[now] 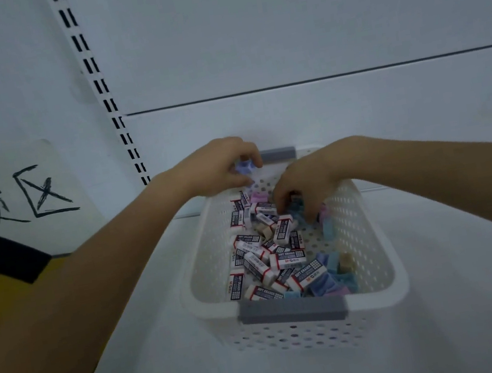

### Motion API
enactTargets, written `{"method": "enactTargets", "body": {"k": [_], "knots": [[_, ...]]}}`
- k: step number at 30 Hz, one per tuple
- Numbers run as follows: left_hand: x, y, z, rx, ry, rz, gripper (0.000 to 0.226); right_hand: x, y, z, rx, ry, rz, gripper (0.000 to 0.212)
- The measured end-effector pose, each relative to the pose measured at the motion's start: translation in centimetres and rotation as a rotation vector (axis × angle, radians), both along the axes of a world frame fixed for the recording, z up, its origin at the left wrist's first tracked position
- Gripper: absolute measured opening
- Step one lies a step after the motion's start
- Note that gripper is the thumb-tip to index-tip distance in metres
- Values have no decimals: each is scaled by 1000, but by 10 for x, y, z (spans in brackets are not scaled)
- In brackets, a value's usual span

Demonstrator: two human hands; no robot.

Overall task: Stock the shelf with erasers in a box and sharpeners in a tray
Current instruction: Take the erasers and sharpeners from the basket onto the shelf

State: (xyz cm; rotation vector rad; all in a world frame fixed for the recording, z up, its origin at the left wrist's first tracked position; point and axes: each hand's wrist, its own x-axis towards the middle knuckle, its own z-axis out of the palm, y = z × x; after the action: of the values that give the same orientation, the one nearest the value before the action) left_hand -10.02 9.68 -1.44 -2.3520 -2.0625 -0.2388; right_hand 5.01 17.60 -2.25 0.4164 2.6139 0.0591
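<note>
Paper-sleeved rectangular erasers (281, 256) and blocky pastel sharpeners (327, 281) lie jumbled in a white perforated plastic basket (390, 263) on the smooth white shelf (466, 280). The left hand (218, 164) pinches purple sharpeners over the far rim. The right hand (305, 183) reaches inside, its fingers curled around blue ones.

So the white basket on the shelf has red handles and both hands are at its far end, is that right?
Not quite. The head view shows the handles of the white basket are grey, not red. The rest holds: it sits on the shelf, with the left hand and right hand at its far end.
</note>
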Motion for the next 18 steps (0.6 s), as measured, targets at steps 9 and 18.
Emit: {"method": "enactTargets", "body": {"k": [9, 18], "knots": [[-1, -2, -8, 81, -52, 59, 25, 5, -2, 9, -276, 56, 9, 55], [1, -1, -9, 104, -59, 75, 26, 6, 2, 20, -41, -68, -79, 37]]}}
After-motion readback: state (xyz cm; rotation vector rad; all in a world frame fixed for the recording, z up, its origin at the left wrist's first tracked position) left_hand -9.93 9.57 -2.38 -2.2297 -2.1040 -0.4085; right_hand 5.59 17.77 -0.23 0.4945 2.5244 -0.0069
